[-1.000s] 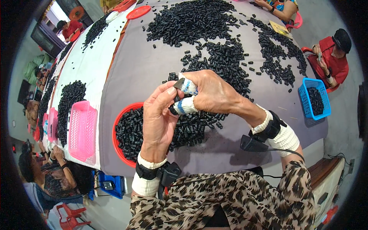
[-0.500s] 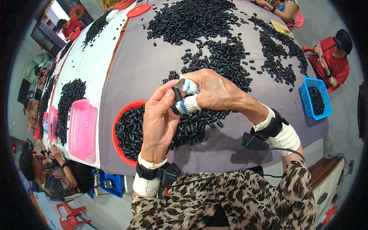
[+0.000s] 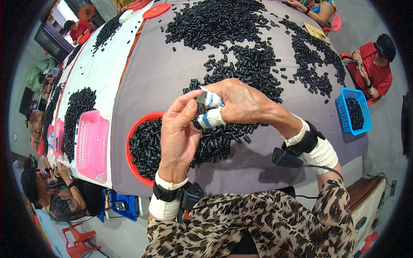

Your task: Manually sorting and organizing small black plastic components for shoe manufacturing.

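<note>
My left hand (image 3: 178,131) is raised over the table's near part, its thumb and fingertips closed on a small black cylindrical part (image 3: 201,109). From the right, my right hand (image 3: 246,102) meets it, gripping a small grey metal blade (image 3: 200,98) whose edge is against or very close to the part. White coverings wrap two right-hand digits; one is a knitted finger cover (image 3: 211,118) with a blue band. Beneath my hands, a red basin (image 3: 130,157) holds many similar black parts, and a loose heap (image 3: 211,148) spreads beside it. Fingers partly hide the held part.
Larger heaps of black parts (image 3: 215,23) cover the grey cloth farther away. A pink basket (image 3: 92,146) stands left, a blue basket (image 3: 368,112) right. A red lid (image 3: 156,10) lies at the back. Other people sit around the tables. Cables trail from my wrist straps.
My hands stay nearly still, together. The blade and held part have shifted slightly between my fingertips.
</note>
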Available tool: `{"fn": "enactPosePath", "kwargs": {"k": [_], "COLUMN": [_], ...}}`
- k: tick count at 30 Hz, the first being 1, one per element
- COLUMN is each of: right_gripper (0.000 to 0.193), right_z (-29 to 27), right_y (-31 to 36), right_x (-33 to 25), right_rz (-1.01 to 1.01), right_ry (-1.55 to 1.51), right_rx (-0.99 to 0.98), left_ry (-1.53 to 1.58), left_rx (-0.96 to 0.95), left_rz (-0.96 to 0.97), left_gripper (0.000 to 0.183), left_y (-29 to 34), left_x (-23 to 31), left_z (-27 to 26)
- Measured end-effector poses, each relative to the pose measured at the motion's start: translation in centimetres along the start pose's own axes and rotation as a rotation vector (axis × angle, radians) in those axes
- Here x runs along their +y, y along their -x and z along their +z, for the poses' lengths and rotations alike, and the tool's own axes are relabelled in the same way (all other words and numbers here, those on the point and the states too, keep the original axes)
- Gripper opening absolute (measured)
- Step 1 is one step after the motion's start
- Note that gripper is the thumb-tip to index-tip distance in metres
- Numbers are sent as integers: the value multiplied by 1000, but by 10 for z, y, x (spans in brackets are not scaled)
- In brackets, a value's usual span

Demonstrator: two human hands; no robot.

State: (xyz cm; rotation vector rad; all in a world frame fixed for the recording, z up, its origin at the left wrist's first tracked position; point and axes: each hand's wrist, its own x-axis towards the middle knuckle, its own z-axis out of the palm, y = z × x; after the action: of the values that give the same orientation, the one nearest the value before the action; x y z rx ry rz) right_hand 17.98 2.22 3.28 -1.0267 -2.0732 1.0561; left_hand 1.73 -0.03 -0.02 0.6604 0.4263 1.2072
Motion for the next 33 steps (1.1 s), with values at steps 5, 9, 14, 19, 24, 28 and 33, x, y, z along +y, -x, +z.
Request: {"fn": "enactPosePath", "kwargs": {"k": [5, 9, 14, 19, 24, 28, 33], "right_gripper": [28, 28, 27, 28, 28, 29, 26], "right_z": [1, 1, 0, 2, 0, 3, 11], "right_y": [0, 0, 2, 4, 6, 7, 4], "right_x": [1, 2, 3, -6, -8, -8, 0], "right_rz": [-34, -28, -23, 13, 50, 54, 8], "right_ry": [19, 17, 44, -71, 1, -15, -113], "right_rx": [1, -12, -14, 51, 52, 51, 58], "left_ry": [-28, -78, -29, 133, 110, -6, -98], "left_rx": [14, 38, -51, -54, -14, 11, 123], "left_rz": [-2, 15, -25, -51, -33, -30, -25], "left_gripper": [24, 23, 27, 26, 25, 24, 24], "left_y": [-1, -1, -3, -2, 2, 0, 1], "left_x": [0, 1, 0, -2, 0, -1, -1], "left_z": [0, 3, -2, -5, 0, -1, -2]}}
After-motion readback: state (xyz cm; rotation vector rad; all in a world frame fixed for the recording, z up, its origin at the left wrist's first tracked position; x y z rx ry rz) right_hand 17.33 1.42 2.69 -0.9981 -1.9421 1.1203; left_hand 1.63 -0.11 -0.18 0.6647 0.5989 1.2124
